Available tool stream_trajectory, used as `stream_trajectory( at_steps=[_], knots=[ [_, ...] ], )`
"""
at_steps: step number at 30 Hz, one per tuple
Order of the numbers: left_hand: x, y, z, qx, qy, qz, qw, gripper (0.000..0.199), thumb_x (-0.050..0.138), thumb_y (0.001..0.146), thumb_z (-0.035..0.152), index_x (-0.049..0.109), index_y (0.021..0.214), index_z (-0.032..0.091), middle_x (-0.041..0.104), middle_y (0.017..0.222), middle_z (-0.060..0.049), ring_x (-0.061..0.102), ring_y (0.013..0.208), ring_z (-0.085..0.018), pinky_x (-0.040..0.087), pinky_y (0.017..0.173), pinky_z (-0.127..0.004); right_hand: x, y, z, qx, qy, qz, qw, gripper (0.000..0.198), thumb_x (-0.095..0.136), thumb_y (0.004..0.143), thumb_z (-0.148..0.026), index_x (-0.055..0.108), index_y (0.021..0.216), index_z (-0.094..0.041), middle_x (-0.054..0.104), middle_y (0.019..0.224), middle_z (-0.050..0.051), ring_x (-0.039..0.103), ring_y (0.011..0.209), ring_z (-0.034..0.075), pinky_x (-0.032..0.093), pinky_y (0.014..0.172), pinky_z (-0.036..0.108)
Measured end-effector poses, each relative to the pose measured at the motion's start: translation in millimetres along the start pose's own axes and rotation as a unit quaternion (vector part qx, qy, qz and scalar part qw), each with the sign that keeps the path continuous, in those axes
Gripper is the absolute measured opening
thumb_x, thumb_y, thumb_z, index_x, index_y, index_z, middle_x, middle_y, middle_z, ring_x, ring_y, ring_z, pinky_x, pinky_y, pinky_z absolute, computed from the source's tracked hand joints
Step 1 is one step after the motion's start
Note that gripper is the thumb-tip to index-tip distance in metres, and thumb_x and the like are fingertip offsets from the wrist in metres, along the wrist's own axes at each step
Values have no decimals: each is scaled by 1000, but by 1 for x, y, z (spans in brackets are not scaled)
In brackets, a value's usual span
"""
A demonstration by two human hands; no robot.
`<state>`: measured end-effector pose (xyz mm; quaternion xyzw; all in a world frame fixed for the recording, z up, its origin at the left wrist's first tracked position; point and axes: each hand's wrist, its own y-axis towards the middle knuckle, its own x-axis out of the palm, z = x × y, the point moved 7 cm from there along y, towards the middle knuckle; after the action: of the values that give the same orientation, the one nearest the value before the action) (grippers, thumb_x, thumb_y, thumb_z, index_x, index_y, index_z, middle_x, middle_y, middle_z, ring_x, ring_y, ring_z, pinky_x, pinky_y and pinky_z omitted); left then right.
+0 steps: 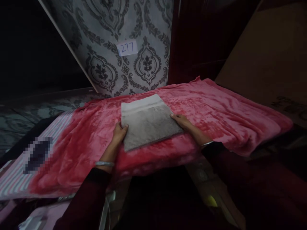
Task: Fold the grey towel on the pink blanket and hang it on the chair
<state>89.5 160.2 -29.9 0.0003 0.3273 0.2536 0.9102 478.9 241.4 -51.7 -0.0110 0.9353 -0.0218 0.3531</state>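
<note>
Dim room, with a red blanket (pixel 227 108) spread over a raised surface. At the blanket's near middle lies a flat grey piece (pixel 150 123), paler along its far band. The left hand (pixel 119 132) and right hand (pixel 182 121) pinch its opposite side edges between thumb and fingers. Beyond the blanket: patterned wallpaper (pixel 102 68) bearing a paper label (pixel 127 48), "277".

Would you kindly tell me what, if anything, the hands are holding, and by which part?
A flat grey-and-white piece: the left hand grips its left edge, the right hand its right edge.
</note>
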Motion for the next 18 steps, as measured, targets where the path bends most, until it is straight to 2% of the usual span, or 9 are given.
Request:
stream_trajectory(
  at_steps=[3, 7, 13, 18],
  knots=[
    [5, -23, -4, 3, 8, 1, 1000, 65, 68, 82, 27, 48, 144, 17, 68, 132, -14, 66, 120, -31, 53, 105, -46, 0, -12, 5, -7, 17, 2, 1000, 30, 58, 91, -44, 69, 89, -16, 71, 86, 7, 64, 77, 20, 46, 67, 28],
    [6, -31, 11, 44, 41, 18, 998, 66, 62, 83, 19, 45, 147, 13, 60, 145, -17, 61, 129, -30, 46, 113, -46, -5, -17, -1, -25, -33, 51, 998, 23, 64, 85, -40, 68, 84, -17, 68, 82, 5, 62, 78, 21, 45, 70, 28],
    [3, -36, 18, 46, 52, 18, 997, 62, 60, 85, 20, 46, 146, 15, 61, 144, -16, 61, 129, -31, 46, 114, -47, -11, -31, -6, -18, -38, 67, 997, 25, 61, 86, -41, 65, 78, -17, 64, 75, 4, 58, 73, 18, 40, 65, 27],
    [2, -49, 27, 39, 83, 29, 995, 59, 55, 90, 20, 44, 147, 13, 59, 145, -17, 58, 131, -31, 45, 114, -45, -14, -45, 5, -3, 56, 64, 996, 28, 63, 86, -43, 64, 80, -16, 61, 70, 1, 56, 67, 16, 41, 60, 25]
  ],
)
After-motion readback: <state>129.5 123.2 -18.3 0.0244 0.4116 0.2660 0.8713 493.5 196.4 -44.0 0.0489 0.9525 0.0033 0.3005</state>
